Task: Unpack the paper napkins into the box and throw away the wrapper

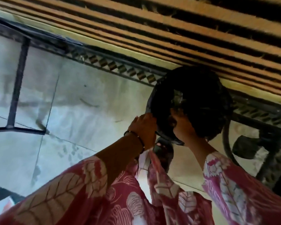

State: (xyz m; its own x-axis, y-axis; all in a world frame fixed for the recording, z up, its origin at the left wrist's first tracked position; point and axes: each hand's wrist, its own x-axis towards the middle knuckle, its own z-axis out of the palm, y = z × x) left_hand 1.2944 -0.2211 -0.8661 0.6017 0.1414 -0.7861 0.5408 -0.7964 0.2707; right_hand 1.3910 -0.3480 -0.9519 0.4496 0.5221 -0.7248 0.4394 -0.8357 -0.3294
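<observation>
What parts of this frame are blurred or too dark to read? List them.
Head view: the whole frame is motion-smeared and tilted; the black bin is so dark that its inside barely reads; left hand and right hand at its rim are shadowed, their grip unclear; the pale floor tiles look washed out; the striped mat streaks.

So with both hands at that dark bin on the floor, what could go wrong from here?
1. The left hand only pinches the rim of the bin, whose black liner looks loose there; it could slip inward.
2. The right hand reaches into the dark opening, where the contents are unreadable, so the wrapper may catch on the rim and fall on the tiled floor.
3. The frame is blurred, so any aim is uncertain.
</observation>
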